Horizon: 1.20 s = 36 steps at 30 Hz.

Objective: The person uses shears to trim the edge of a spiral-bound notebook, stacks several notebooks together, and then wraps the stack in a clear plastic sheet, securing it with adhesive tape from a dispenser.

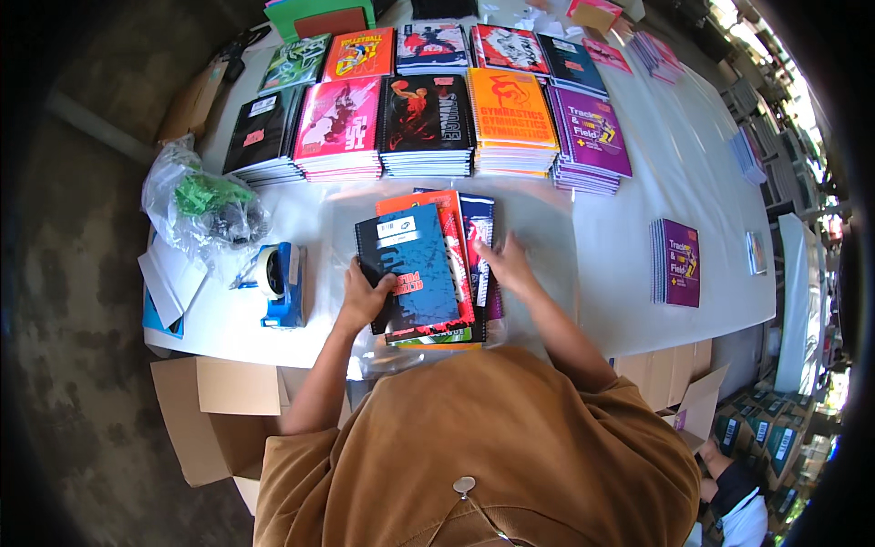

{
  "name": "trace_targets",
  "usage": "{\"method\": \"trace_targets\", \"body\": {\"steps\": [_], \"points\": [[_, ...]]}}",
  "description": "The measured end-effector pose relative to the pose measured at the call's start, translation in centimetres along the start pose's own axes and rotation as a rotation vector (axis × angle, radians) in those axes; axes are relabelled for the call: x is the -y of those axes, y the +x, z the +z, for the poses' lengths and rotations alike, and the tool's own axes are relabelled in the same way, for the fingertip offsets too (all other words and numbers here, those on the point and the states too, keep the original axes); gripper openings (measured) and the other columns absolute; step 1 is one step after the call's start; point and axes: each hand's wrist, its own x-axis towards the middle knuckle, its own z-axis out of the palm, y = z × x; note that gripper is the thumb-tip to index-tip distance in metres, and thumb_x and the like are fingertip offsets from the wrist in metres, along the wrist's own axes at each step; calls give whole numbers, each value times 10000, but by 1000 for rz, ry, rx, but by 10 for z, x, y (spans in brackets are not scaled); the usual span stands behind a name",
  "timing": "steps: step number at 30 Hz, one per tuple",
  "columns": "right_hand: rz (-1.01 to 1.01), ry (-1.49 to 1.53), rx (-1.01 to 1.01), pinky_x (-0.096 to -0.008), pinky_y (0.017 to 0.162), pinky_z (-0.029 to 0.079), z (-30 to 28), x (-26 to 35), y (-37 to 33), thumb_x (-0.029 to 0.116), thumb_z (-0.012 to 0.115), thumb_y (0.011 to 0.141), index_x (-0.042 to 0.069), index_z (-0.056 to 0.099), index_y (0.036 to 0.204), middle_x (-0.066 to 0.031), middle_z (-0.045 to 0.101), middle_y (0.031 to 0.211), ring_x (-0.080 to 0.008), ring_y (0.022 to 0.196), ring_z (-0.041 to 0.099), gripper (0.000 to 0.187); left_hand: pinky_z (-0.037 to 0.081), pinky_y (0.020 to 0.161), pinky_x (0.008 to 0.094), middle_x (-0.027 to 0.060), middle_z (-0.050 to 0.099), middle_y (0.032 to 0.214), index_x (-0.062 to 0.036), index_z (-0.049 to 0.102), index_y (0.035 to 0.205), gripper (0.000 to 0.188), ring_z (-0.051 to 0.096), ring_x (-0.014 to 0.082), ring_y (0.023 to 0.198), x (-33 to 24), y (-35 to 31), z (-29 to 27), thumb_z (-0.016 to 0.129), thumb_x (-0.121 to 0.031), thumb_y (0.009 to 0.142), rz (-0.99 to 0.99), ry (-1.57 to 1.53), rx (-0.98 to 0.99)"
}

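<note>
In front of me lies a loose, uneven pile of spiral notebooks. On top is a blue-and-black notebook [421,264]; my left hand [367,294] grips its left side, thumb on the cover and fingers at the spiral edge. Under it show a red-orange notebook [456,219] and a navy notebook [479,211], with purple, green and orange edges lower down. My right hand [510,266] is at the pile's right side, thumb and fingers apart, the thumb by the navy notebook's edge. Clear plastic sheeting [538,219] lies beneath the pile.
Two rows of stacked notebooks, including an orange stack [512,109], line the far side. Left are a blue tape dispenser [284,284] and a plastic bag [196,196]. Purple notebooks [676,263] lie right. Open cardboard boxes [239,387] flank me below the table. Another person [734,488] is lower right.
</note>
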Motion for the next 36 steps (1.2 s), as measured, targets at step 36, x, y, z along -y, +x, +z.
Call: {"method": "trace_targets", "body": {"steps": [36], "points": [[-771,729,-40,-364,913,414,28,-28,-81,426,867,506,-9,434,1221,-149,522,1183,-240,1084,521,943,410,925,376,178,472,1180,-22,346,1255,827,491,271,1085,-9,-50,48,802,-347,646,682,-468,95]]}}
